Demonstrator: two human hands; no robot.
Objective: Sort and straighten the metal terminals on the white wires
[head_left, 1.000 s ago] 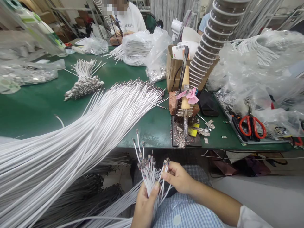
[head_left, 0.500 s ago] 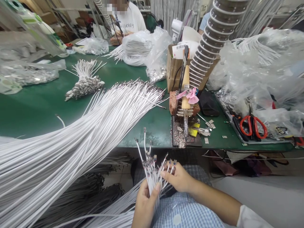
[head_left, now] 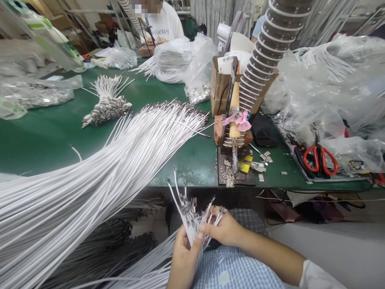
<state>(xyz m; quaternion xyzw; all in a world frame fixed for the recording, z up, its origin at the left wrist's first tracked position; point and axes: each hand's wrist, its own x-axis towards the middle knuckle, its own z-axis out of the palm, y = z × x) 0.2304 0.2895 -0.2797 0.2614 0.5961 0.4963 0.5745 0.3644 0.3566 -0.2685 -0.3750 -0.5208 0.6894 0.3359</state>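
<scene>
I saw the left hand (head_left: pixel 184 257) wrapped round some wires (head_left: pixel 190 228) above the lap (head_left: pixel 237 265), the right hand (head_left: pixel 226 230) pinching a few beside it. A thick bundle (head_left: pixel 120 160) crossed the table (head_left: pixel 197 160) at their ten o'clock; scissors (head_left: pixel 316 154) lay at two; beyond, at twelve, was a person (head_left: pixel 170 26).

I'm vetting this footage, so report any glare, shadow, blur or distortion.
Head view throughout: whitish glare on plastic bags, right; deep shadow over cables below the table; stretched, blurry packaging, upper left; held white wires distinct, their tips slightly soft.
</scene>
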